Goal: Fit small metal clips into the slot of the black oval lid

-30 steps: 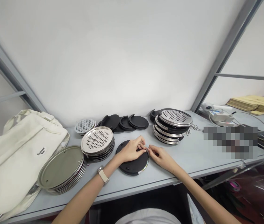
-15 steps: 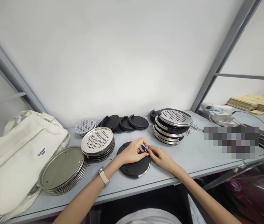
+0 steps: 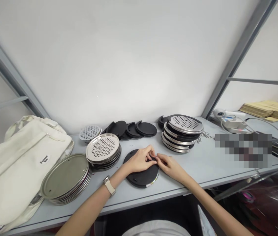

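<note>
A round black disc lies flat on the table in front of me, with a shiny strip along its near right edge. My left hand rests over the disc, its thumb and fingertips pinched at the disc's right rim. Fingertip to fingertip with it, my right hand pinches at the same spot from the right. A tiny dark, shiny piece shows between the fingertips, too small and covered to name. Close by on the left stands a stack of perforated metal grater discs.
Graters and black rings are piled at the back right, beside loose metal hooks. Black discs lie along the wall. At left are a stack of olive-coloured round plates and a cream bag. Cardboard pieces lie far right.
Both hands stay at the disc's rim, with only a slight shift of the fingertips. The dark piece between them shows less now. The whole view has shifted very slightly.
</note>
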Available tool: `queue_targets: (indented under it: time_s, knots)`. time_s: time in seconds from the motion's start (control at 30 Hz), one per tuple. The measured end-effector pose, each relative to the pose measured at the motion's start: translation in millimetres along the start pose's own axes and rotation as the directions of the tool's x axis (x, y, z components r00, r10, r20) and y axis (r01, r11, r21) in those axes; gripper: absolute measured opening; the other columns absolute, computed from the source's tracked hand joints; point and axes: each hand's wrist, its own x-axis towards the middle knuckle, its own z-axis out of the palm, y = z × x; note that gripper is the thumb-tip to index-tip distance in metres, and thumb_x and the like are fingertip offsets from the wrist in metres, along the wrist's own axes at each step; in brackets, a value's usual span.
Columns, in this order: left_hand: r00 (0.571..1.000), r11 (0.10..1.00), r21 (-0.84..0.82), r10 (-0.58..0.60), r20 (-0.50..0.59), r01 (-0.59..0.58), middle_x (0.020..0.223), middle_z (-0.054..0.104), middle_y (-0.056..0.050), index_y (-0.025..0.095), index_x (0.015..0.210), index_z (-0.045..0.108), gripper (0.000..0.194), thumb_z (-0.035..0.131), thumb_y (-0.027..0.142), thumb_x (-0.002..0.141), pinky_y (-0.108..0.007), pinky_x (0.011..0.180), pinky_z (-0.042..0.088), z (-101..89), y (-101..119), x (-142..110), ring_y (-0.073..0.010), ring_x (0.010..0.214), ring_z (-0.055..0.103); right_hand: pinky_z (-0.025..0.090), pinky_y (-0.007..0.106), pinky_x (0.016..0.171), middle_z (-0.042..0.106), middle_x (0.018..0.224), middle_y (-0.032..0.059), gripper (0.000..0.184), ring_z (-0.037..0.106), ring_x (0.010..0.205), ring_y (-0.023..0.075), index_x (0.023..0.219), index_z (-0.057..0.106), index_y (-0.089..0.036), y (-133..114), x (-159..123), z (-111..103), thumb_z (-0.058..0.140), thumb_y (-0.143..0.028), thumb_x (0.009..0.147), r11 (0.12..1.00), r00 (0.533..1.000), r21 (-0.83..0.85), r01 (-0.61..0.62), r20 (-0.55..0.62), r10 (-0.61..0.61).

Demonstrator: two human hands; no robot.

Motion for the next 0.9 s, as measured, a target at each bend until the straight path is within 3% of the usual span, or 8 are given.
queue_targets:
  time_s: [0.9]
  knots:
    - [0.999,0.999,-0.030,0.015,0.036,-0.014,0.087,0.061,-0.001,0.020,0.092,0.045,0.027,0.064,0.017,0.073,-0.024,0.066,0.047,-0.7,1.9,-0.2,-0.0116,0.073,0.058,0.022,0.023,0.051,0.030,0.056,-0.0065,0.028,0.030,0.054,0.0096,0.064,0.035,-0.019,-2.2,-0.2,-2.9,0.039,-0.029,0.090,0.998,1.000,0.065,-0.017,0.012,0.016]
